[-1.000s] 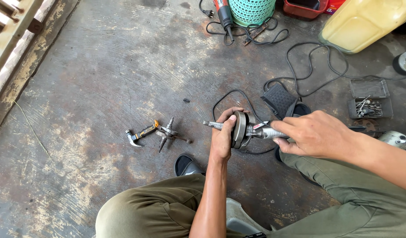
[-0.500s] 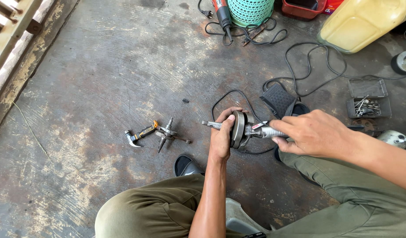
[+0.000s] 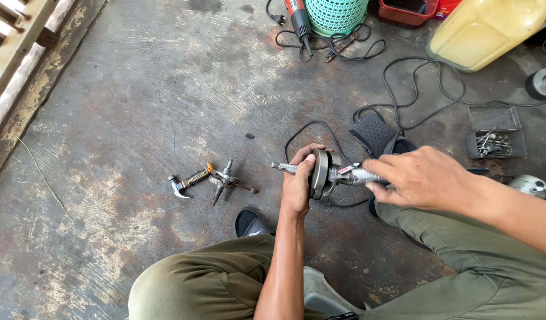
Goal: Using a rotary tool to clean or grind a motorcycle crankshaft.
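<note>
The stained concrete floor (image 3: 136, 89) carries everything here. At the top right lies a yellow plastic jerrycan (image 3: 483, 26), with a teal mesh basket (image 3: 335, 13) and an orange-handled power tool (image 3: 298, 18) just left of it, black cables trailing between. A black foot pedal (image 3: 374, 131) sits near the middle, and an open case of small bits (image 3: 496, 137) lies to its right.

Above the person's olive-trousered knees, the left hand (image 3: 298, 184) has its fingers wrapped around a round metal crankshaft (image 3: 319, 173), held off the floor with its shaft pointing left. The right hand (image 3: 424, 178) has its fingers closed around a slim silver rotary tool (image 3: 359, 175), its tip against the crankshaft.

Well to the left, a small hammer (image 3: 187, 181) lies on the floor touching a second crankshaft piece (image 3: 227, 179). A tiny dark bolt (image 3: 249, 136) lies apart.
</note>
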